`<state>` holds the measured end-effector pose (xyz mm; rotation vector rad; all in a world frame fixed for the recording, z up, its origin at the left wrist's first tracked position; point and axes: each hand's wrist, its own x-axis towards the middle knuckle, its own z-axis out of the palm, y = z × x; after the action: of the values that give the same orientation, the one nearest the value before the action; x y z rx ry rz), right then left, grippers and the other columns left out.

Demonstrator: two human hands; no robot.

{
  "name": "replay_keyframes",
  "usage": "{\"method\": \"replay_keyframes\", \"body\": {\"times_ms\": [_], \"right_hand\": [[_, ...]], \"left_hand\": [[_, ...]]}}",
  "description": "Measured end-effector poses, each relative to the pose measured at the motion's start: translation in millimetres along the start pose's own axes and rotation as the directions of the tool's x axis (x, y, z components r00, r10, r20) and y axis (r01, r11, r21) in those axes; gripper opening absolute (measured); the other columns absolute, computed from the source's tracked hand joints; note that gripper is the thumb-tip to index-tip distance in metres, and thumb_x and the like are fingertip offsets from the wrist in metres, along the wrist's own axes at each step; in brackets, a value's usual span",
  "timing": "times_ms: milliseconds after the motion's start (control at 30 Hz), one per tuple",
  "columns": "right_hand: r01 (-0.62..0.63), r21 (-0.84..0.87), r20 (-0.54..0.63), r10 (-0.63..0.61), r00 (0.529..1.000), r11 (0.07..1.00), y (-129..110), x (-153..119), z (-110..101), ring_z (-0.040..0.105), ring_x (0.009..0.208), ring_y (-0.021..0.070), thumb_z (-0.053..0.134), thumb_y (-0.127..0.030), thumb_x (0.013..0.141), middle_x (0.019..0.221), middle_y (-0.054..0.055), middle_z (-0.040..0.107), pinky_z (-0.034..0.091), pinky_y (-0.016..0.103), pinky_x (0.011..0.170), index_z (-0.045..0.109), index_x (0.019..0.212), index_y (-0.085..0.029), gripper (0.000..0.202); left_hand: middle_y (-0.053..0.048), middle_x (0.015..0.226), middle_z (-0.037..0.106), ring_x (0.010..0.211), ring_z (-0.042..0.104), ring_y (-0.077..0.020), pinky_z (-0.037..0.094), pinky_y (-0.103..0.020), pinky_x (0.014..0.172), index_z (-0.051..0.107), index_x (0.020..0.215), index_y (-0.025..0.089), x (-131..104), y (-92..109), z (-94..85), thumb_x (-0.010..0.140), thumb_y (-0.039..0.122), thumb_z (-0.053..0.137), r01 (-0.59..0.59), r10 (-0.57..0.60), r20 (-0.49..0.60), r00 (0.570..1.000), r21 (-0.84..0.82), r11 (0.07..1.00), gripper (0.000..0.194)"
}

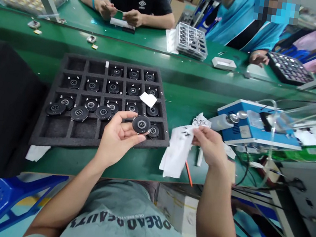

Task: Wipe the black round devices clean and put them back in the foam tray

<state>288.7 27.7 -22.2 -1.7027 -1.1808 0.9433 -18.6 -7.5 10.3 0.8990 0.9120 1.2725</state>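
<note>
My left hand (120,136) pinches a round black smartwatch body (141,124) by its rim, its back with a ring of small contacts facing up. It is held over the front right part of a black foam tray (68,143). Several similar watch bodies, such as this one (79,113), lie in the tray's compartments or across its dividers. To the right, my right hand (209,143) is closed on the upper edge of a white tissue (177,150) with dark smudges, which hangs over the table. A folded white piece of paper (148,100) rests on the tray.
An orange stick (188,174) lies by the tissue. A blue machine (257,124), a metal-capped bottle (222,121) and a green bottle (314,152) stand at right. Black foam (0,112) is stacked at left. Two people sit opposite, near a clear parts box (191,41).
</note>
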Motion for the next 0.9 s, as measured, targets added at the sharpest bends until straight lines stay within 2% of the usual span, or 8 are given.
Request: {"method": "replay_keyframes", "body": {"times_ms": [133, 267, 400, 500, 667, 767, 833, 900], "right_hand": [[0.188, -0.429, -0.106, -0.256, 0.961, 0.884, -18.5, 11.4, 21.4, 0.071, 0.088, 0.0288, 0.066, -0.044, 0.085, 0.089, 0.009, 0.078, 0.055, 0.045, 0.088, 0.075, 0.094, -0.022, 0.025], [0.527, -0.424, 0.102, -0.539, 0.836, 0.736, -70.8, 29.5, 73.2, 0.071, 0.094, 0.0253, 0.058, -0.038, 0.096, 0.108, 0.009, 0.079, 0.054, 0.042, 0.091, 0.076, 0.106, -0.022, 0.026], [0.567, -0.462, 0.31, -0.475, 0.823, 0.682, -105.6, 55.9, 123.3, 0.068, 0.088, 0.0228, 0.074, -0.035, 0.087, 0.099, 0.007, 0.077, 0.051, 0.037, 0.082, 0.077, 0.094, -0.021, 0.016], [0.555, -0.296, 0.339, -0.457, 0.822, 0.778, -105.7, 63.0, 132.7, 0.063, 0.077, 0.0175, 0.076, -0.029, 0.082, 0.086, 0.004, 0.075, 0.048, 0.032, 0.075, 0.073, 0.079, -0.02, 0.01], [0.477, 0.075, 0.211, -0.482, 0.85, 0.875, -76.9, 72.8, 74.0, 0.06, 0.068, 0.0139, 0.072, -0.043, 0.085, 0.078, 0.003, 0.073, 0.048, 0.028, 0.066, 0.07, 0.086, -0.017, 0.026], [0.413, -0.249, -0.08, -0.443, 0.893, 0.876, -56.2, 91.9, 2.1, 0.066, 0.077, 0.0169, 0.066, -0.035, 0.089, 0.091, 0.007, 0.077, 0.051, 0.03, 0.073, 0.074, 0.104, -0.014, 0.027], [0.118, -0.581, -0.302, -0.347, 0.888, 0.805, -42.7, 104.2, -45.9, 0.069, 0.084, 0.0192, 0.059, -0.03, 0.094, 0.098, 0.01, 0.078, 0.051, 0.031, 0.079, 0.074, 0.116, -0.013, 0.032], [-0.129, -0.714, -0.402, -0.252, 0.88, 0.688, -29.9, 112.6, -80.8, 0.071, 0.094, 0.0236, 0.057, -0.028, 0.095, 0.105, 0.014, 0.079, 0.05, 0.033, 0.085, 0.076, 0.118, -0.013, 0.033]], "left_hand": [[-0.004, 0.096, 0.082, 0.092, 0.082, -0.0228, 0.066, -0.032, 0.086, 0.054, 0.115, 0.022, 0.9, 0.7, 1.0, 0.069, 0.019, 0.093, 0.003, -0.002, -0.036, 0.999, 0.024, 1.0, 0.06], [-0.004, 0.097, 0.081, 0.093, 0.082, -0.0238, 0.066, -0.035, 0.09, 0.054, 0.116, 0.022, 2.3, 0.5, 1.5, 0.068, 0.022, 0.095, -0.031, 0.035, -0.063, 0.997, 0.057, 0.998, 0.063], [-0.004, 0.098, 0.081, 0.093, 0.082, -0.0235, 0.065, -0.035, 0.091, 0.053, 0.118, 0.022, 2.3, 1.1, 0.8, 0.068, 0.024, 0.095, -0.04, 0.046, -0.079, 0.996, 0.076, 0.996, 0.065], [-0.004, 0.099, 0.082, 0.093, 0.082, -0.0235, 0.065, -0.035, 0.09, 0.053, 0.118, 0.022, 2.0, 2.0, 0.5, 0.069, 0.024, 0.095, -0.025, 0.03, -0.075, 0.997, 0.067, 0.997, 0.065], [-0.005, 0.098, 0.082, 0.092, 0.082, -0.0221, 0.066, -0.031, 0.088, 0.055, 0.118, 0.021, 3.8, 3.0, 0.8, 0.07, 0.021, 0.094, -0.041, 0.044, -0.06, 0.997, 0.05, 0.998, 0.062], [-0.005, 0.098, 0.083, 0.091, 0.082, -0.0221, 0.067, -0.03, 0.086, 0.057, 0.118, 0.021, 7.0, 2.9, -0.5, 0.07, 0.019, 0.095, -0.069, 0.074, -0.07, 0.995, 0.066, 0.995, 0.062], [-0.005, 0.099, 0.083, 0.091, 0.083, -0.0224, 0.067, -0.03, 0.086, 0.058, 0.118, 0.02, 9.0, 2.9, -1.3, 0.069, 0.018, 0.095, -0.075, 0.08, -0.065, 0.995, 0.074, 0.994, 0.062], [-0.005, 0.099, 0.083, 0.091, 0.083, -0.0214, 0.067, -0.028, 0.087, 0.058, 0.118, 0.02, 9.9, 3.2, -1.4, 0.069, 0.018, 0.096, -0.076, 0.08, -0.058, 0.995, 0.068, 0.995, 0.062]]}}
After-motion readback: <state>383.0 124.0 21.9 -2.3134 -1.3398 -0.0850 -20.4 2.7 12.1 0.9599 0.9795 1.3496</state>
